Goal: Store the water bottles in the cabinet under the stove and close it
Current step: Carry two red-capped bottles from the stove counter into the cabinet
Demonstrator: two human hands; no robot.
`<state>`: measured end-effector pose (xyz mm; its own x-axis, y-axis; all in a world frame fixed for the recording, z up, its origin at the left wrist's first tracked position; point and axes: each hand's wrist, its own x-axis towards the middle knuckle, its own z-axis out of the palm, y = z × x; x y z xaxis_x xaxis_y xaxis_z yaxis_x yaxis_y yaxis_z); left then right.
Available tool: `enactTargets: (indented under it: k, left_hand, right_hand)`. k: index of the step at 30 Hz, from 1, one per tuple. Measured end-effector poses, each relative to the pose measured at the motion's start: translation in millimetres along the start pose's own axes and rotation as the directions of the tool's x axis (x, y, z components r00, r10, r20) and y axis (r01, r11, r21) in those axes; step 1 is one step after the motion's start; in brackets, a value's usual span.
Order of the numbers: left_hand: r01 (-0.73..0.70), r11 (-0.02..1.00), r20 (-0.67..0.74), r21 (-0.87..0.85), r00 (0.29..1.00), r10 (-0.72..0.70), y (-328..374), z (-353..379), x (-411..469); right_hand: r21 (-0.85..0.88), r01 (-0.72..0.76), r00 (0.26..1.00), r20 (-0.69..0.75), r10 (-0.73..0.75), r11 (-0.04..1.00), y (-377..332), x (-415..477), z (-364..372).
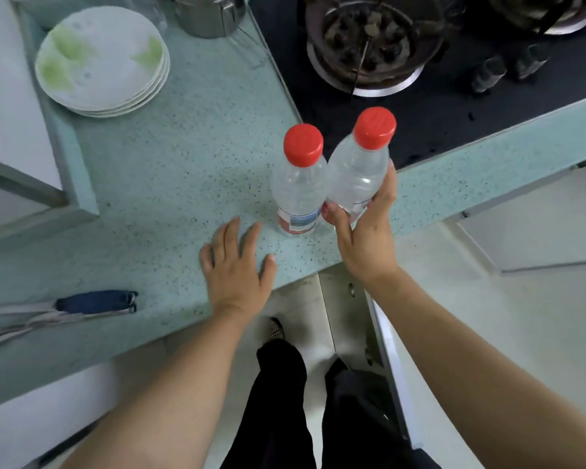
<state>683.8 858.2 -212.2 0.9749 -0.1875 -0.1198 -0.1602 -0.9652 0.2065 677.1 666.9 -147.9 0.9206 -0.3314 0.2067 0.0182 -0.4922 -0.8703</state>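
flanking two bottles (298, 184): plates (102, 60), stove (437, 79), tongs (58, 311).

Held bottle (357, 174) label (325, 211) probably behind fingers (386, 187)

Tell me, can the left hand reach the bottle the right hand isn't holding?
Probably yes. The left hand is open above the counter, just short of that standing bottle, with nothing between them; the right hand grips only the other bottle beside it.
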Motion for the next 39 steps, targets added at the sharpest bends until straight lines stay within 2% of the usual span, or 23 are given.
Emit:
enactTargets:
  k: [2,4,8,12,15,18,23,27,29,32,34,36,39]
  left_hand:
    - [-0.008,1.000,0.017,0.014,1.000,0.007,-1,1,0]
    - [-0.025,1.000,0.040,0.018,0.999,0.024,-4,1,-1]
    - [-0.084,0.996,0.116,0.040,0.990,0.079,-11,-8,2]
    - [-0.143,0.990,0.168,-0.021,0.975,0.144,-16,-32,8]
    - [-0.231,0.966,0.094,-0.115,0.966,0.242,-13,-51,13]
    - [-0.309,0.918,-0.023,-0.249,0.949,0.313,-2,-68,18]
    - [-0.433,0.766,-0.215,-0.474,0.901,0.376,26,-86,34]
    - [-0.460,0.628,-0.200,-0.627,0.875,0.441,47,-85,53]
    - [-0.456,0.601,-0.176,-0.657,0.867,0.466,59,-84,63]
    - [-0.469,0.617,-0.191,-0.633,0.866,0.462,82,-83,76]
    - [-0.434,0.653,-0.181,-0.621,0.890,0.418,98,-80,83]
    - [-0.378,0.690,-0.147,-0.618,0.917,0.370,111,-76,91]
    - [-0.341,0.751,-0.063,-0.566,0.926,0.373,121,-69,99]
  right_hand:
    - [0.031,0.002,1.000,0.014,-0.002,1.000,-3,3,1]
    - [0.020,-0.056,0.998,0.014,0.055,0.998,-6,3,-1]
    - [-0.187,-0.095,0.995,0.004,0.097,0.978,-8,-9,-13]
    - [-0.277,-0.168,0.985,-0.020,0.169,0.946,-5,-26,-22]
    - [-0.269,-0.265,0.964,-0.046,0.263,0.926,-2,-40,-24]
    - [-0.279,-0.303,0.953,-0.066,0.296,0.911,-5,-53,-28]
    - [-0.282,-0.351,0.936,-0.128,0.327,0.893,-18,-62,-41]
    - [-0.280,-0.384,0.922,-0.169,0.348,0.880,-22,-65,-55]
    - [-0.274,-0.405,0.911,-0.199,0.361,0.872,-23,-68,-62]
    - [-0.277,-0.444,0.892,-0.223,0.393,0.852,-27,-74,-71]
    - [-0.289,-0.455,0.887,-0.230,0.400,0.842,-27,-77,-76]
    - [-0.297,-0.473,0.879,-0.226,0.420,0.830,-26,-77,-81]
    - [-0.282,-0.538,0.841,-0.240,0.484,0.794,-23,-80,-90]
